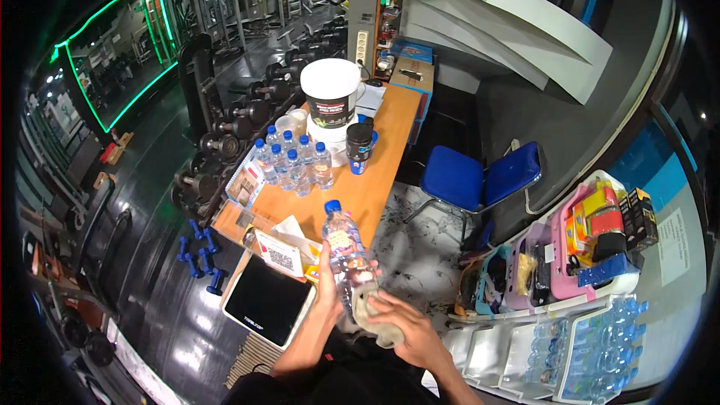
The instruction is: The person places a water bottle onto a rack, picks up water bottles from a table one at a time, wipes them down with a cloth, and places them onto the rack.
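A clear plastic water bottle (344,236) with a blue cap stands tilted in my left hand (328,287), which grips it around its middle. My right hand (408,323) holds a crumpled beige cloth (374,315) against the lower side of that bottle. Beyond them, several smaller water bottles (301,171) with blue caps stand grouped on the wooden desk (377,191). Behind this group, a black and white tub (331,95) rests on another white tub, with a black shaker cup (359,140) beside it.
Left of my forearm lies a dark-screened tablet-like device (270,298), near a tissue box (309,247) and a card with a printed code (275,253). A blue chair (453,177) stands right of the desk. Baskets (562,259) and large bottles (602,349) fill the right side; dumbbells (222,143) line the left.
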Tool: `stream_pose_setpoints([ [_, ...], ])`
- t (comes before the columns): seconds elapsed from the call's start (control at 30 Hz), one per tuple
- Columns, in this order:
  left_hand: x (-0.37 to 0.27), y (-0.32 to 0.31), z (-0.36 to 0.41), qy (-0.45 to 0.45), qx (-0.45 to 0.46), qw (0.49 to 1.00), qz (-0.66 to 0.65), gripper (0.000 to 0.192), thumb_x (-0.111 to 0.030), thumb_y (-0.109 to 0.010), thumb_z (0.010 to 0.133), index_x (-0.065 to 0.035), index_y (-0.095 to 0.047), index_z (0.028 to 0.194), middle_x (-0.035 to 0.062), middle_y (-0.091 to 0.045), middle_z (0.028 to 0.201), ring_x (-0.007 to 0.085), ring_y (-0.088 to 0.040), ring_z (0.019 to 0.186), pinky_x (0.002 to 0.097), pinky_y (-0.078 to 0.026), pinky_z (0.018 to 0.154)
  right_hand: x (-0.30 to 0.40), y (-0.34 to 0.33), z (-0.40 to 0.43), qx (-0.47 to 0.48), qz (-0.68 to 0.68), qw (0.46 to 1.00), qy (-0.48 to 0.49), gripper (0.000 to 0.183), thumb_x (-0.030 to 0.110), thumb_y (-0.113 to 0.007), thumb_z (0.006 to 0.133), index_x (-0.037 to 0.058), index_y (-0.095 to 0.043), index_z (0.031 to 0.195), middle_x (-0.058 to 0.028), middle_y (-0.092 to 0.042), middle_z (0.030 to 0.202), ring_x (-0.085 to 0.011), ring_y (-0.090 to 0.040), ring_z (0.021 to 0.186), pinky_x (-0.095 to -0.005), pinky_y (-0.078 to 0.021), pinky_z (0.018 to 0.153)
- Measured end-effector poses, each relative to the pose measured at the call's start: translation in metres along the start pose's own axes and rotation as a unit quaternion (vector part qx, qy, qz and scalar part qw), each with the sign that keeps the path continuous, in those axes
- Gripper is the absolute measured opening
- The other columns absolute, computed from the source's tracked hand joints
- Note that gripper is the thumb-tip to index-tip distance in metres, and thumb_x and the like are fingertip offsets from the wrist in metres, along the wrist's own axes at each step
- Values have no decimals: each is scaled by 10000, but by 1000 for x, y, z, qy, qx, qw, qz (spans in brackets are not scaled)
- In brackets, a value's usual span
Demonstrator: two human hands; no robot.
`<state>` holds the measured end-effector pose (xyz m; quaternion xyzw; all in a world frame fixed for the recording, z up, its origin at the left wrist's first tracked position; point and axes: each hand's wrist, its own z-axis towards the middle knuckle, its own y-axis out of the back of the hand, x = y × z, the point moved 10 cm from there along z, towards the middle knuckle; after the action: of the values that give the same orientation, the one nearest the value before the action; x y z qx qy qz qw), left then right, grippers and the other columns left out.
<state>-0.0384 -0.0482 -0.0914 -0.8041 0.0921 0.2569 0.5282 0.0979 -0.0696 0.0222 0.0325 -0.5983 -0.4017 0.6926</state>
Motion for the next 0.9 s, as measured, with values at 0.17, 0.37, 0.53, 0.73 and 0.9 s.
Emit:
stream_pose_setpoints([
  [0.17, 12, -43, 8, 26, 78, 993, -86, 814, -739, -410, 802, 5, -526, 1113, 157, -620, 813, 287, -632, 736, 376, -531, 673, -50, 44, -74, -129, 263, 937, -192, 233, 10, -533, 796, 28, -582, 1023, -120, -601, 1178, -266, -534, 1147, -391, -429, 964],
  [0.37, 48, -154, -9, 123, 154, 933, -301, 565, -401, -718, 754, 23, -502, 1057, 119, -577, 939, 220, -581, 836, 341, -500, 765, -78, 108, -145, -488, 523, 661, -225, 344, 237, -461, 954, 24, -477, 1224, -103, -560, 1212, -248, -543, 1121, -407, -440, 945],
  [0.53, 104, -201, -23, 160, 115, 939, -283, 496, -366, -725, 738, -3, -526, 1012, 127, -579, 930, 252, -581, 872, 363, -516, 800, -3, 158, -183, -644, 413, 643, -17, 413, 277, -416, 980, 54, -391, 1326, -111, -481, 1302, -265, -475, 1194, -434, -381, 1000],
  [0.73, 161, -253, -83, 163, 201, 965, -41, 470, -521, -614, 772, -72, -560, 903, 94, -603, 873, 225, -592, 813, 349, -498, 777, 125, 150, -133, -353, -448, 821, -20, 452, 132, -588, 726, 68, -600, 1173, -107, -507, 1309, -331, -422, 1265, -511, -272, 1068],
  [0.9, 214, -263, -104, 377, 151, 879, -249, 379, -460, -625, 779, -101, -554, 878, 108, -598, 863, 246, -587, 785, 357, -501, 759, 120, 142, -189, -380, -441, 813, -28, 433, 83, -607, 706, 87, -625, 1139, -66, -572, 1239, -289, -462, 1236, -465, -332, 1044],
])
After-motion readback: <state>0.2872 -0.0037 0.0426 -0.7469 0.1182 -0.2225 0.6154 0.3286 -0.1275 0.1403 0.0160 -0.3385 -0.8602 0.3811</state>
